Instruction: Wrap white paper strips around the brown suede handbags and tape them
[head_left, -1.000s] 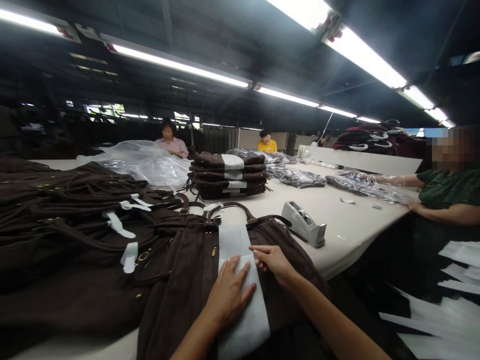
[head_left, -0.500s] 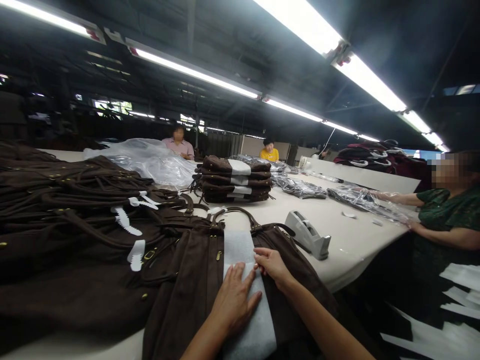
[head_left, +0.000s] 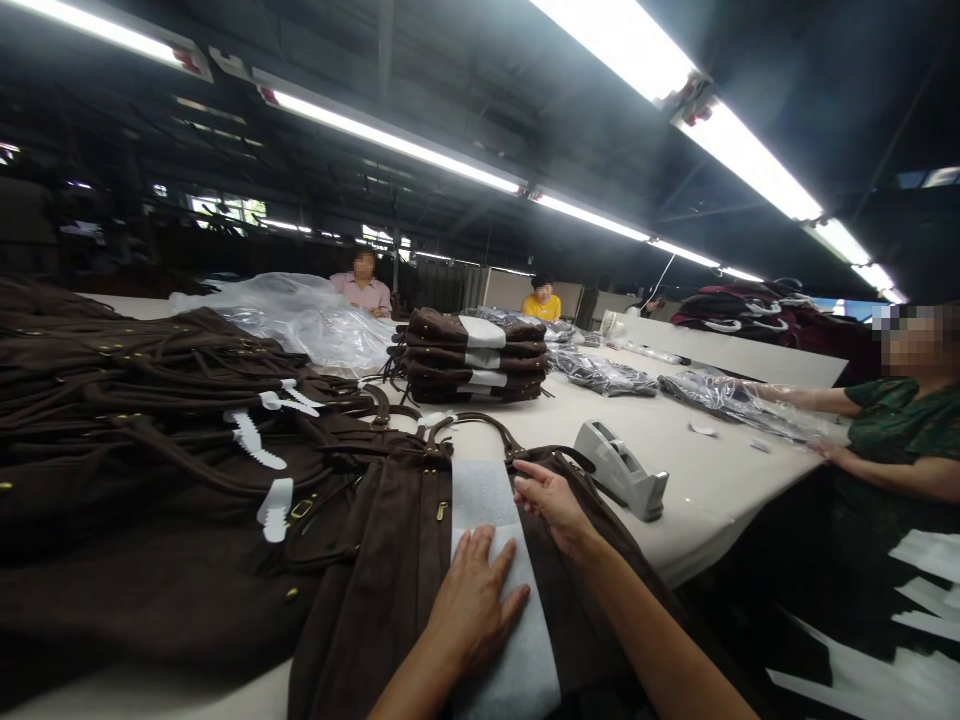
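A brown fabric handbag (head_left: 386,575) lies in front of me, its looped handle (head_left: 487,422) pointing away. Down its middle runs a strip of white, paper-like material (head_left: 480,488). My left hand (head_left: 474,598) rests flat on this strip, fingers spread and holding nothing. Beside the strip's right edge, my right hand (head_left: 556,508) hovers over the bag with its index finger stretched forward and the other fingers loosely bent. Nothing shows between those fingers. A grey tape dispenser (head_left: 621,470) stands just beyond the bag on the right.
Brown bags (head_left: 150,560) are heaped at left. Several folded bags with white bands form a stack (head_left: 476,358) ahead. Clear plastic (head_left: 285,315) lies behind. At right, a co-worker in green (head_left: 900,430) handles a plastic-wrapped item (head_left: 720,400). White strips (head_left: 885,670) are at lower right.
My right hand has moved up along the strip's edge, and its pinched fingers have parted, the index finger now extended. My left hand stays flat on the strip.
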